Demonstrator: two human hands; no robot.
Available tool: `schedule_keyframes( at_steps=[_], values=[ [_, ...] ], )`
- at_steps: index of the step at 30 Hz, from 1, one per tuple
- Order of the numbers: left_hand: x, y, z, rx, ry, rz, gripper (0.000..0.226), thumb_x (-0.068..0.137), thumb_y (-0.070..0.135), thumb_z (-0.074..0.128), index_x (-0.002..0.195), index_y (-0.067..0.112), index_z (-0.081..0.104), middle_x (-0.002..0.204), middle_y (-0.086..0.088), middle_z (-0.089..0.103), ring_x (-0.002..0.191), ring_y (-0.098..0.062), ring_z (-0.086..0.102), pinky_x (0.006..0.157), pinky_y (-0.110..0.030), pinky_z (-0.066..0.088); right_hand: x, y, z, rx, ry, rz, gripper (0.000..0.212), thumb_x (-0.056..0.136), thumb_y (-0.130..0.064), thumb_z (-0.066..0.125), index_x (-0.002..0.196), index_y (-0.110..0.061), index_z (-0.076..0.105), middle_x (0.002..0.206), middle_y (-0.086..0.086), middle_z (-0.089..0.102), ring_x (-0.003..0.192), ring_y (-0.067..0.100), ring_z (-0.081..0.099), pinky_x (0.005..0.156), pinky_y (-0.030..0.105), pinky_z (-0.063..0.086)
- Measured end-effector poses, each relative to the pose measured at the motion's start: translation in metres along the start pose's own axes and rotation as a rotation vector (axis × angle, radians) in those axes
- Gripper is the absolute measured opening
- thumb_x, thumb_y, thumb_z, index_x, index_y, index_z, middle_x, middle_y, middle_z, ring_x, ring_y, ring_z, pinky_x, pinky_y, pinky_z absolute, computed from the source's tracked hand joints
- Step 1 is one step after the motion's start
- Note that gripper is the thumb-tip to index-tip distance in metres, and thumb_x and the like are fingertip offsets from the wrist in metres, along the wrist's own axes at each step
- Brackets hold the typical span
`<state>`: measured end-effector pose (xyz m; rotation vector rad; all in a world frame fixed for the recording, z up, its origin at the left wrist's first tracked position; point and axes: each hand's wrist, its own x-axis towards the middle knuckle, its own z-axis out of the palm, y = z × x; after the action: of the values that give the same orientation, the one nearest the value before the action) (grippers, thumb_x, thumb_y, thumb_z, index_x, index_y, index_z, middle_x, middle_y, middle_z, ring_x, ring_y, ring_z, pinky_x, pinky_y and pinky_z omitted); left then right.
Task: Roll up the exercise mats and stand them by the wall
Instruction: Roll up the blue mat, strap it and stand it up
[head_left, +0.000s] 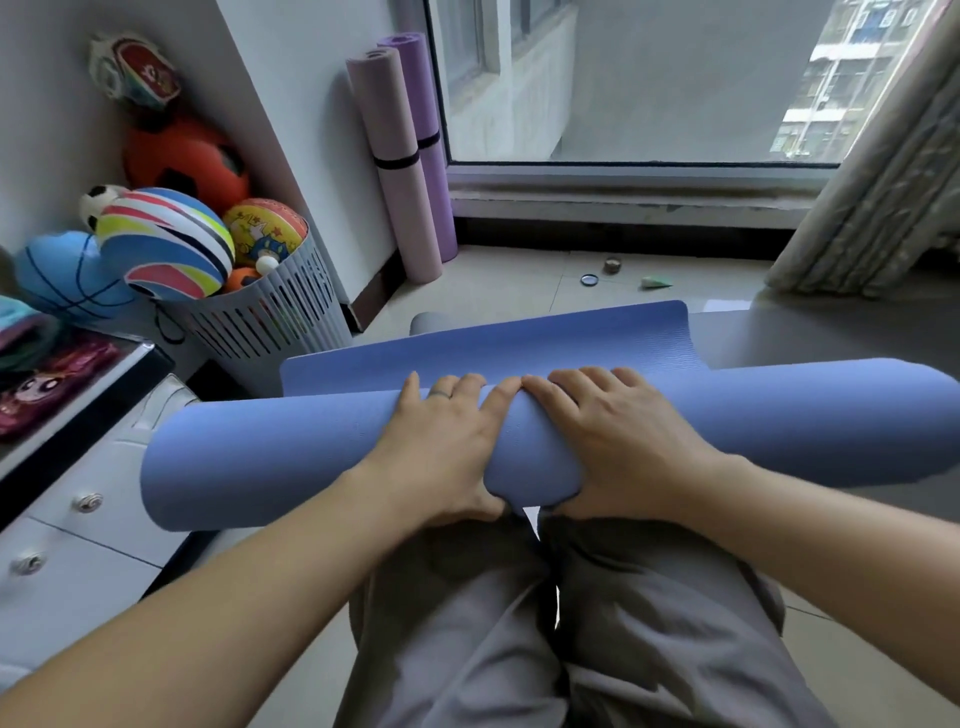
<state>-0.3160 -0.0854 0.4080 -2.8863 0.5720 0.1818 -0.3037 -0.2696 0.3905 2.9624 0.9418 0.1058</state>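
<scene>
A blue exercise mat (291, 457) lies across the floor in front of my knees, mostly rolled into a thick tube. A short flat stretch of it (493, 338) still lies unrolled beyond the roll. My left hand (436, 447) and my right hand (618, 441) sit side by side on the middle of the roll, fingers curved over its top and thumbs tucked under the near side. Two rolled purple mats (395, 171) with black straps stand upright against the wall corner by the window.
A white slatted basket (275, 317) full of balls stands at the left, beside a white drawer unit (78, 525). Small items (613, 270) lie on the tiled floor under the window. A curtain (872, 208) hangs at the right.
</scene>
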Motion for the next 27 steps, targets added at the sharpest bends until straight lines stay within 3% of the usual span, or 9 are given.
schedule_keyframes(
  at_steps=[7, 13, 18, 22, 24, 27],
  values=[
    [-0.022, 0.006, -0.052, 0.1, 0.061, 0.046, 0.106, 0.07, 0.073, 0.055, 0.148, 0.025, 0.001, 0.138, -0.003, 0.04, 0.123, -0.026, 0.044, 0.111, -0.054, 0.02, -0.01, 0.008, -0.066, -0.076, -0.065, -0.068, 0.097, 0.052, -0.075, 0.059, 0.133, -0.026, 0.036, 0.112, -0.006, 0.055, 0.098, 0.022, 0.058, 0.079, 0.036, 0.049],
    [-0.047, 0.032, -0.031, 0.047, -0.142, 0.116, 0.112, 0.069, 0.074, 0.056, 0.149, 0.02, 0.001, 0.135, -0.005, 0.041, 0.122, -0.029, 0.044, 0.112, -0.054, 0.02, -0.045, -0.011, -0.055, -0.022, -0.295, -0.123, 0.1, 0.054, -0.076, 0.063, 0.135, -0.028, 0.03, 0.113, -0.009, 0.05, 0.099, 0.017, 0.053, 0.082, 0.033, 0.047],
    [-0.044, 0.025, -0.025, -0.043, -0.159, 0.149, 0.11, 0.066, 0.077, 0.057, 0.149, 0.024, 0.008, 0.131, -0.002, 0.044, 0.12, -0.026, 0.043, 0.107, -0.045, 0.028, -0.045, -0.008, -0.043, 0.062, -0.314, -0.104, 0.102, 0.052, -0.076, 0.066, 0.135, -0.03, 0.029, 0.115, -0.01, 0.049, 0.101, 0.016, 0.051, 0.084, 0.033, 0.047],
    [-0.053, 0.037, -0.022, 0.072, -0.09, 0.123, 0.108, 0.076, 0.07, 0.053, 0.151, 0.02, -0.006, 0.148, -0.006, 0.024, 0.134, -0.028, 0.028, 0.115, -0.054, 0.012, -0.036, -0.005, -0.038, 0.12, -0.347, -0.127, 0.105, 0.051, -0.075, 0.072, 0.135, -0.028, 0.03, 0.117, -0.008, 0.05, 0.105, 0.017, 0.051, 0.087, 0.032, 0.046],
    [-0.056, 0.048, -0.019, 0.096, -0.066, 0.117, 0.11, 0.079, 0.066, 0.054, 0.151, 0.016, -0.013, 0.151, -0.008, 0.017, 0.136, -0.029, 0.023, 0.116, -0.052, 0.009, -0.031, 0.0, -0.037, 0.158, -0.372, -0.125, 0.107, 0.05, -0.074, 0.074, 0.136, -0.028, 0.031, 0.12, -0.007, 0.05, 0.109, 0.016, 0.05, 0.091, 0.032, 0.044],
    [-0.045, 0.041, -0.014, 0.038, -0.04, 0.131, 0.113, 0.072, 0.069, 0.059, 0.151, 0.019, -0.005, 0.145, -0.004, 0.029, 0.129, -0.028, 0.032, 0.111, -0.043, 0.024, -0.024, 0.005, -0.038, 0.183, -0.414, -0.101, 0.112, 0.052, -0.074, 0.074, 0.142, -0.029, 0.024, 0.13, -0.007, 0.047, 0.118, 0.016, 0.047, 0.099, 0.031, 0.04]
  ],
)
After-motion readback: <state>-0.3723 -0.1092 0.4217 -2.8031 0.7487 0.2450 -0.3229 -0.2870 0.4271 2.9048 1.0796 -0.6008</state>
